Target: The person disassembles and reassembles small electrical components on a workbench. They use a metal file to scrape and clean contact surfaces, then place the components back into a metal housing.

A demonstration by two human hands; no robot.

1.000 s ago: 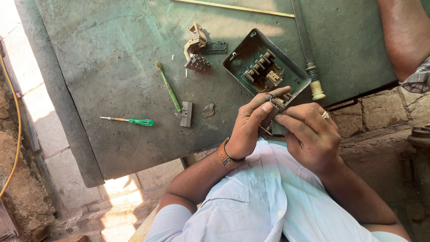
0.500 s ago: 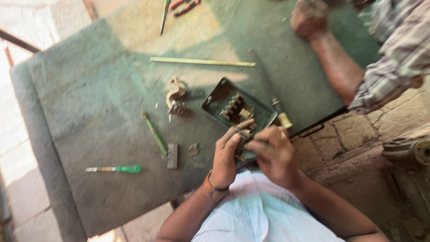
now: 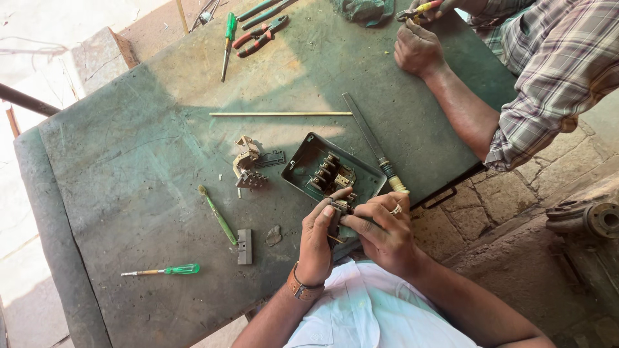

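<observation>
Seen from above: a worn green counter (image 3: 129,167) with both hands at its near edge, closed together around 1 small dark switch part (image 3: 340,212). Left hand (image 3: 317,241), a brown strap at the wrist, gripped the part from below with thumb and fingertips; right hand (image 3: 383,232), a ring on 1 finger, pinched it from the other side. Held just above the near corner of an open dark green switch box (image 3: 303,164), which lay flat on the counter with its contact blocks showing inside. Just beside the box, toward the right, lay a long file (image 3: 364,132) with a pale handle. Left of the box, a cluster of loose metal fittings (image 3: 248,164); nearer the edge, a green toothbrush (image 3: 217,214), a small grey block (image 3: 244,247) touching its handle end, and a green-handled screwdriver (image 3: 164,270) well apart to the left. Beyond the box, a thin pale rod (image 3: 280,114) lying across the counter. At the far edge, red-and-green pliers (image 3: 261,33) and a second green screwdriver (image 3: 227,42). At the top right, another person's hand (image 3: 418,48), clenched on the counter, below a plaid sleeve (image 3: 554,71).
</observation>
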